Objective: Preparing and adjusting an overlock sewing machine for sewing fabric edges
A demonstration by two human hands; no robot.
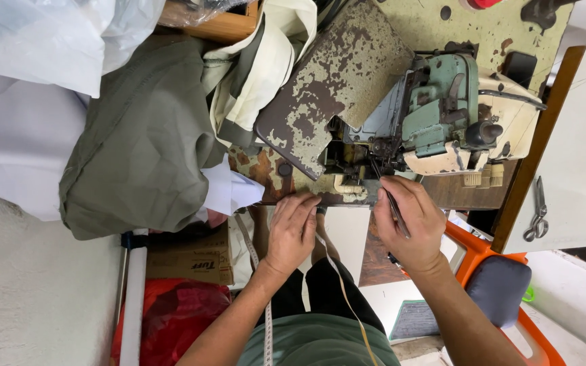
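An olive-green cloth bundle lies heaped at the table's left end, with cream fabric folded just beside it and clear plastic bags above. Below the table's edge sit a cardboard box and a red plastic bag. On the white side surface to the right lie scissors. An orange chair with a grey seat stands near the lower right.

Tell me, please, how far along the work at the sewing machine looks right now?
Early, it seems. Done: the olive fabric is bunched aside on the table's left. In hand: the right hand holds tweezers near the needle area of the green sewing machine, while the left hand rests at the table edge. Left: no cloth lies under the needle yet.
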